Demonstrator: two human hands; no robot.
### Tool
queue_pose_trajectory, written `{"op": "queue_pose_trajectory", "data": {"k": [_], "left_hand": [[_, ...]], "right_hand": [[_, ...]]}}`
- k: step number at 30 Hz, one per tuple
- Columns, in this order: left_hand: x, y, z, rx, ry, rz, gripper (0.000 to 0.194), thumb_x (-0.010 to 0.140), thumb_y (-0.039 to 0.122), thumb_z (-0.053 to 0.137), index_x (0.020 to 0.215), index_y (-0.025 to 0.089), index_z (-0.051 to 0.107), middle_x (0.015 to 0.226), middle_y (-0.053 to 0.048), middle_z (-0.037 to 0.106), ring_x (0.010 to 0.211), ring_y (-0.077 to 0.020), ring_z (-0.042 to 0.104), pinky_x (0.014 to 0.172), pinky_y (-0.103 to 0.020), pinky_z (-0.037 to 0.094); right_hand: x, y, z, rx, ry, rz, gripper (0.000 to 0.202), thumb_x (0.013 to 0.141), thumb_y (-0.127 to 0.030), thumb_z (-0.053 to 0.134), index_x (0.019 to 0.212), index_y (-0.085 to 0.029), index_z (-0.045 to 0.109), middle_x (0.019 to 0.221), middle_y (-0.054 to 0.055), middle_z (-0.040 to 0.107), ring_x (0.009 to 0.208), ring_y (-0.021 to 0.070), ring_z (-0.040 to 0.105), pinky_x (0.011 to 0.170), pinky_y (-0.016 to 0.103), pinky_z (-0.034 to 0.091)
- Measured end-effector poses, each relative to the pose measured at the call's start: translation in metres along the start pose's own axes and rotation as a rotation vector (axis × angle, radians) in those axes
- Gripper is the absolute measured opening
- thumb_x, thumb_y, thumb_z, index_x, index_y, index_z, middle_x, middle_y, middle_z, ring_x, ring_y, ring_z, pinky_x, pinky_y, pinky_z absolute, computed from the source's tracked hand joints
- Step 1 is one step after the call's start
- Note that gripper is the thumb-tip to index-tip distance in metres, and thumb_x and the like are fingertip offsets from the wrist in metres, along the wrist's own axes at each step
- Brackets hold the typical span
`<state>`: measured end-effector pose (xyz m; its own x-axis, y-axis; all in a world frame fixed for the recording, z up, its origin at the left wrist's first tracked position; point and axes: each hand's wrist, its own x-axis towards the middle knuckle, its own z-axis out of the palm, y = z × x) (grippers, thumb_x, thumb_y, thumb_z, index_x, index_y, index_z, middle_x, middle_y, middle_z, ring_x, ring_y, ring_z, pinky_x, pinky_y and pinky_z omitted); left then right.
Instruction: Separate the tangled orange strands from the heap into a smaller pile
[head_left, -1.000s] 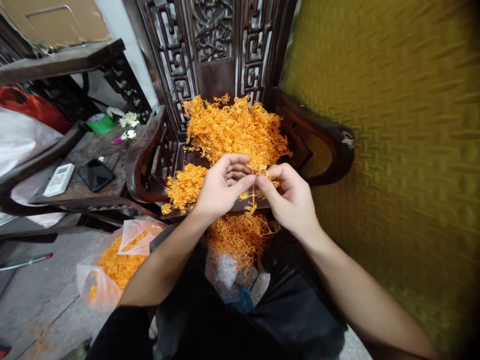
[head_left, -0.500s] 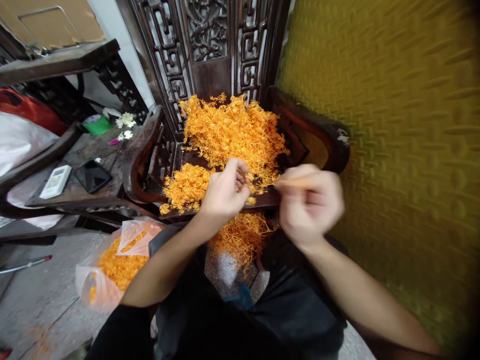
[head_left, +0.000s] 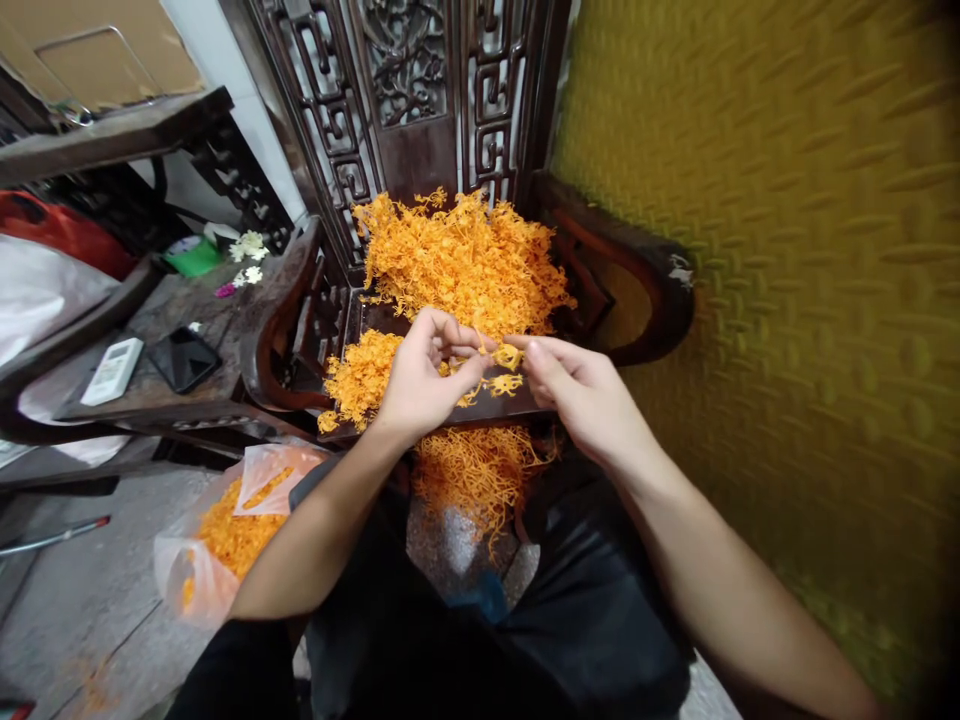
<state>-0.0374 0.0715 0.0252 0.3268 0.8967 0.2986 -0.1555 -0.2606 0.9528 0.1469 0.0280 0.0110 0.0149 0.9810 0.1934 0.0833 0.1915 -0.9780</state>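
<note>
My left hand (head_left: 427,370) is closed in a pinch over the front of the chair seat, with a thin orange strand of a sprig between thumb and forefinger. Close to it, my right hand (head_left: 581,385) pinches at a small yellow-orange curly sprig (head_left: 508,357) that lies between the two sets of fingertips. Behind my hands rises a large heap of orange curly sprigs (head_left: 457,260). A smaller orange pile (head_left: 364,375) sits left of my left hand. Below the seat edge lies a tangle of long, thin orange strands (head_left: 480,475).
The dark carved wooden chair (head_left: 420,160) has a curved armrest (head_left: 660,290) on the right, beside a yellow textured wall (head_left: 787,250). To the left, a bench holds a black phone (head_left: 185,358) and white remote (head_left: 112,370). A plastic bag (head_left: 180,575) of orange bits stands on the floor.
My right hand has come left and inward, so its fingertips now meet my left hand's near the sprig. My left hand has shifted slightly left, fingers now pinching a strand.
</note>
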Motion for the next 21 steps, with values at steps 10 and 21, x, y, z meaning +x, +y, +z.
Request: {"op": "queue_pose_trajectory", "data": {"k": [10, 21], "left_hand": [[0.004, 0.015, 0.007, 0.136, -0.030, -0.154, 0.031, 0.072, 0.000, 0.068, 0.078, 0.021, 0.046, 0.077, 0.002, 0.067, 0.069, -0.0090, 0.060, 0.067, -0.027, 0.049], [0.003, 0.009, -0.012, 0.186, -0.061, -0.044, 0.010, 0.084, 0.017, 0.075, 0.094, 0.017, 0.076, 0.100, -0.005, 0.071, 0.084, -0.0119, 0.069, 0.078, -0.026, 0.057]], "right_hand": [[0.013, 0.000, -0.003, 0.198, 0.447, -0.276, 0.034, 0.091, -0.045, 0.074, 0.076, -0.024, 0.052, 0.062, -0.004, 0.045, 0.053, 0.0119, 0.039, 0.049, 0.029, 0.032], [0.002, 0.003, 0.000, 0.247, -0.027, 0.008, 0.023, 0.092, -0.036, 0.074, 0.109, -0.022, 0.066, 0.071, -0.004, 0.058, 0.050, 0.0081, 0.038, 0.047, 0.024, 0.027]]}}
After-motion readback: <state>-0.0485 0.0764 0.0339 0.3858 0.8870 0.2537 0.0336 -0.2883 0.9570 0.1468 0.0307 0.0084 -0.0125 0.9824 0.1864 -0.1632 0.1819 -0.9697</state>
